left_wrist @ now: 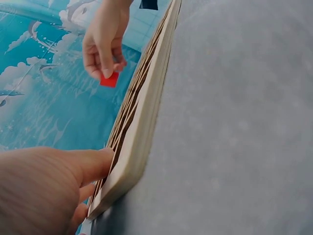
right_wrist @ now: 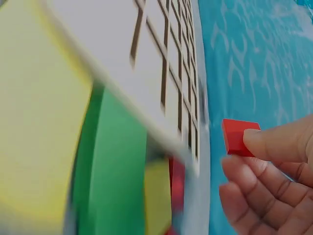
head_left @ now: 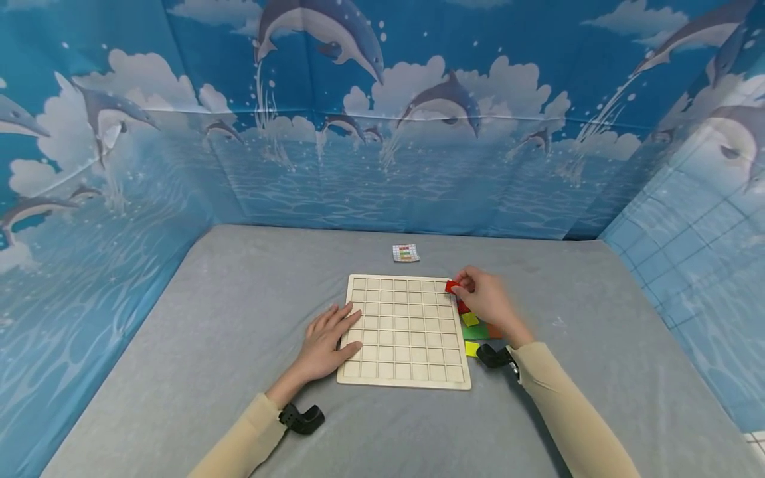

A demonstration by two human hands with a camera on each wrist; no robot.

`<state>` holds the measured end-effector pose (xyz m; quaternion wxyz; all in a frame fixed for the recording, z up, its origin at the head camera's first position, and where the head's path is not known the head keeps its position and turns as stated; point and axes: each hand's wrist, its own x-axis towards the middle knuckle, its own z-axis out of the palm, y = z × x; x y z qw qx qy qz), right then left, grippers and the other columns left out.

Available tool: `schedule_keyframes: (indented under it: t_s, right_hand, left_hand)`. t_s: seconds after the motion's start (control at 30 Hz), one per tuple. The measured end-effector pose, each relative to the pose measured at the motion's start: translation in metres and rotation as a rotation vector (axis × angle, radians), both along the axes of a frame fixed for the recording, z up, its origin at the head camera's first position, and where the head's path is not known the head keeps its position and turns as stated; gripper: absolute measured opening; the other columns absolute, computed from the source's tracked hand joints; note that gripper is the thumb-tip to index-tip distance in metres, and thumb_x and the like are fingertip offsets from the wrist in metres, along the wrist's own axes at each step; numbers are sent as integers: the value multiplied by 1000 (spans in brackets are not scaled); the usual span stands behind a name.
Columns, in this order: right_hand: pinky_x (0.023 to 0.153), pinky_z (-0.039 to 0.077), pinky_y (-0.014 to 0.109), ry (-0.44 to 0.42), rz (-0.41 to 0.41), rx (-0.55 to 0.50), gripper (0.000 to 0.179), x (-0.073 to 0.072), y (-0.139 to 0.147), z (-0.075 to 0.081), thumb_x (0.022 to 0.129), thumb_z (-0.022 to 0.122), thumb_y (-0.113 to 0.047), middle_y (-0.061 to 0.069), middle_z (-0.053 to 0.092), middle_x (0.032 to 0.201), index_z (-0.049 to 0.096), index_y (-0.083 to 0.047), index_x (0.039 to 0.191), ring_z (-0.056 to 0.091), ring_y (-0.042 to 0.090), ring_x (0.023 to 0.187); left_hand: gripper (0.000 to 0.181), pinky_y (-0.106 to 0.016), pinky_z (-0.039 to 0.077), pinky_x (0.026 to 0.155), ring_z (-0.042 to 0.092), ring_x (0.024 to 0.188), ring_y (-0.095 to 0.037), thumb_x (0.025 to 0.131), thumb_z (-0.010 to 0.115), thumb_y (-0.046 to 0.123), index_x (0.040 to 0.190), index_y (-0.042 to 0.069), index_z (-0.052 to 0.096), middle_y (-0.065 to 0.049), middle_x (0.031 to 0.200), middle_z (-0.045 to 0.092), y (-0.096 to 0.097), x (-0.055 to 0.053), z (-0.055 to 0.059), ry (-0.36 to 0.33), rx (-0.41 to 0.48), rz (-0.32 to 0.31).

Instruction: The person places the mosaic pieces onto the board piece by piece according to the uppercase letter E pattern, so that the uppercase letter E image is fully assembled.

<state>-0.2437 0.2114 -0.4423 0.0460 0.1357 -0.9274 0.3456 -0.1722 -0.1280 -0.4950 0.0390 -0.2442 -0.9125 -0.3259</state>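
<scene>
A pale wooden grid board [head_left: 409, 337] with square recesses lies on the grey cloth. My left hand [head_left: 325, 340] rests on its left edge, fingers spread and mostly straight. In the left wrist view my left thumb [left_wrist: 93, 164] touches the board's rim. Over the board's far right corner my right hand [head_left: 487, 297] pinches a small red square tile [head_left: 452, 287] between thumb and fingers. The right wrist view shows this red tile [right_wrist: 238, 137] held above the surface. Beside the board's right edge lie a green piece [head_left: 475, 332], yellow tiles [head_left: 471, 348] and another red piece [head_left: 463, 307].
Behind the board lies a small card [head_left: 406, 253] printted with a coloured grid pattern. An orange piece [head_left: 495, 331] sits by the green one, under my right forearm. A blue dolphin-print curtain [head_left: 382, 172] stands along the back and sides of the grey-covered table [head_left: 257, 279].
</scene>
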Motion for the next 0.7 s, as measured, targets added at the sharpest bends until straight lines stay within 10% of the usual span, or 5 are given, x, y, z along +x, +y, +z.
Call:
schedule_keyframes:
  t_s: [0.7]
  right_hand:
    - [66,44,32,-69,215,-106,11,-23,-87,-9,87,64,-2,3,59,82,65,-5,97,52,17,69]
  left_hand:
    - [54,-58,8,105,15,140,-37,95,59,29,143,10,45,-8,150,34,-1,-3,3,-15,-5,-12]
